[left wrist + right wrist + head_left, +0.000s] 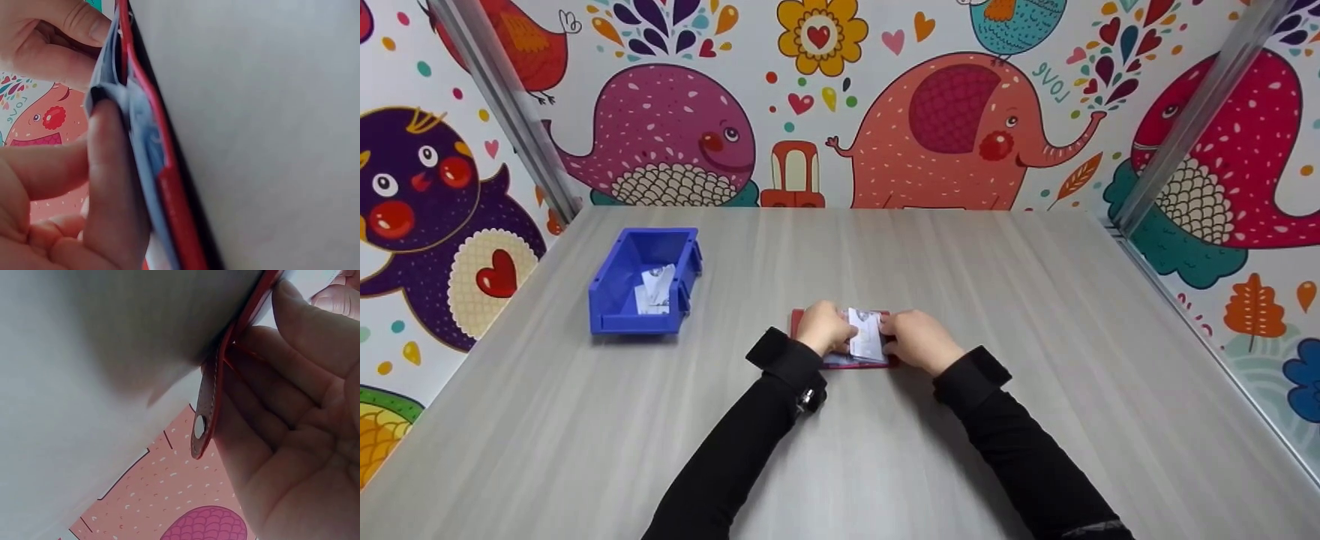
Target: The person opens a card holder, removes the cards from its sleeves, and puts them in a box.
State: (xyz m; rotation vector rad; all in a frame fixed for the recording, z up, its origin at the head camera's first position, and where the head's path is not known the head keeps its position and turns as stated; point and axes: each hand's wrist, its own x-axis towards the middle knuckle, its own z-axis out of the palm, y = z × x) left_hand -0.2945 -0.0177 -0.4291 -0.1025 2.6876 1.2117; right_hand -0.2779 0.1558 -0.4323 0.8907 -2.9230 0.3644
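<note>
A red wallet (859,366) lies on the table, a folded white paper (866,334) over its middle. From the left, my left hand (823,328) pinches the paper; in the left wrist view one fingertip (104,121) sits at the fold's end. My right hand (921,341) pinches the paper's right edge between thumb and finger. Bluish layers (147,138) show inside the wallet's red edge. In the right wrist view a stitched strap (207,405) with a metal snap sticks out beside the right hand's fingers.
A blue bin (634,324) stands at the left of the table, with several white folded papers (656,289) in it. Walls printed with cartoon animals enclose the back and sides of the grey table (1035,300).
</note>
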